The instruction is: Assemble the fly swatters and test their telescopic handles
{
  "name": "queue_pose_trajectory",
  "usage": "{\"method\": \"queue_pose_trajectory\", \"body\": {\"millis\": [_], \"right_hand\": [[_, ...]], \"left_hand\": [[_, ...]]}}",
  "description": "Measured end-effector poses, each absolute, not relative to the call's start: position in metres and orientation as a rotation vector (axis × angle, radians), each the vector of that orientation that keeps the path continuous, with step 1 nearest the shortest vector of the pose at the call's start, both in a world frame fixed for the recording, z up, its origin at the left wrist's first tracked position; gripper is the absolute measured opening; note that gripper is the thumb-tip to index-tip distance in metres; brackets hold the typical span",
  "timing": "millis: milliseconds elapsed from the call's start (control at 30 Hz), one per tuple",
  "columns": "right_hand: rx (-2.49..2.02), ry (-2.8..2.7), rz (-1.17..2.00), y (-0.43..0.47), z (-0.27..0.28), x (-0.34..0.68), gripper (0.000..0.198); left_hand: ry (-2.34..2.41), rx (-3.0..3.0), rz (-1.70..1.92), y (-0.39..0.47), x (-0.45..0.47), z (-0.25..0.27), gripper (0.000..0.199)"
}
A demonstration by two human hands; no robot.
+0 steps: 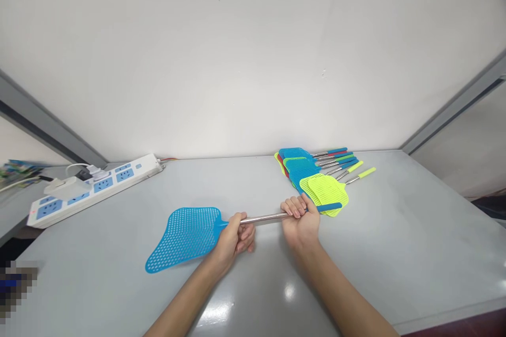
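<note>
A blue fly swatter [187,234] with a metal shaft is held across the front of me, its perforated head to the left. My left hand [237,234] is closed around the shaft just beside the head. Toward the other end, my right hand [301,221] wraps the shaft where it meets the blue handle, and the handle's tip sticks out to the right. Just behind my right hand lies a fanned pile of fly swatters, with a yellow-green one [330,192] in front and a blue one [304,168] behind it.
At the left lies a white power strip [130,172] with blue sockets, a plugged-in adapter [69,188] and cables. A pale wall [237,63] rises behind the grey table [395,231]. Grey frame posts flank both sides.
</note>
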State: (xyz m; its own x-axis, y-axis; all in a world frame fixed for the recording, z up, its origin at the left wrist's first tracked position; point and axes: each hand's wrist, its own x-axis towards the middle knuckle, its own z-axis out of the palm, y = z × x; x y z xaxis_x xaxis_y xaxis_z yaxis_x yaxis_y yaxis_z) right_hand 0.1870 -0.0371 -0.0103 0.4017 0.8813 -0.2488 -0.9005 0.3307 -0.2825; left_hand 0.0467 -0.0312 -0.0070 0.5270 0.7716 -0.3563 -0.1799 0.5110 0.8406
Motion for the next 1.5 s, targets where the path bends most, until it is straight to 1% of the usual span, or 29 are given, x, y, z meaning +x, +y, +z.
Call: {"method": "queue_pose_trajectory", "body": {"millis": [333,833,1500], "right_hand": [[-0.465,-0.022,1.084,-0.041,-0.011,0.184,0.033],[-0.507,-0.016,1.087,-0.045,-0.016,0.176,0.035],[-0.387,0.096,1.161,-0.048,-0.014,0.171,0.033]], "left_hand": [[0.783,0.757,0.607,-0.035,0.048,-0.009,0.043],[0.796,0.788,0.601,-0.038,0.050,-0.004,0.042],[0.767,0.782,0.589,-0.038,0.051,-0.010,0.044]]}}
